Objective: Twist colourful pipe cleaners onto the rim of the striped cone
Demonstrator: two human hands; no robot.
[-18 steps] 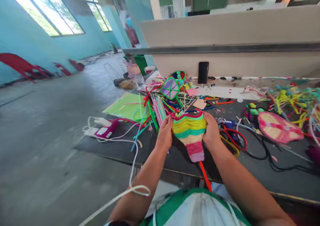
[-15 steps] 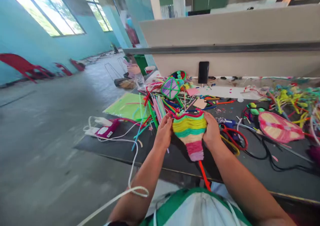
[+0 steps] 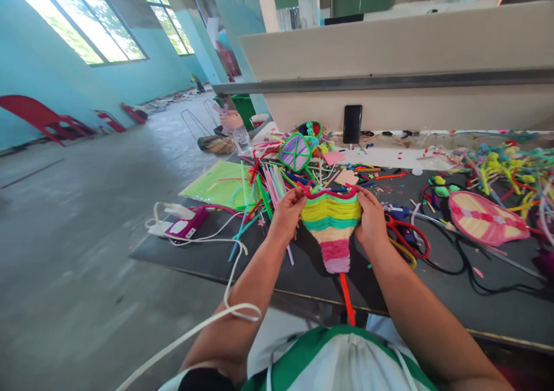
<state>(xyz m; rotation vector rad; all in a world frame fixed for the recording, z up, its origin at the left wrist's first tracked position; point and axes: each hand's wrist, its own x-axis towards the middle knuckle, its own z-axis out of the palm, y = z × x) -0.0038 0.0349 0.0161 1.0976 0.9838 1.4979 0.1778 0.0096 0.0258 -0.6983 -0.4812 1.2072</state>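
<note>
Both hands hold a heart-shaped fan point(image 3: 331, 226) woven from fuzzy pipe cleaners in yellow, green, cream and pink bands, with a red rim and an orange-red handle point(image 3: 347, 301) pointing toward me. My left hand point(image 3: 288, 213) grips its left edge, fingertips at the top left of the rim. On the opposite edge my right hand point(image 3: 371, 220) pinches the top right of the rim. The fan sits just above the dark table point(image 3: 497, 307).
Loose pipe cleaners and straws point(image 3: 270, 186) are piled behind the fan. A pink woven fan point(image 3: 487, 219), red scissors point(image 3: 409, 238), a purple woven piece point(image 3: 295, 151), a phone point(image 3: 352, 124), a green sheet point(image 3: 220, 184) and a glue gun point(image 3: 184, 226) with white cable lie around.
The fan and both hands have shifted slightly away from me and up the table. My left fingers moved onto the top left of the rim.
</note>
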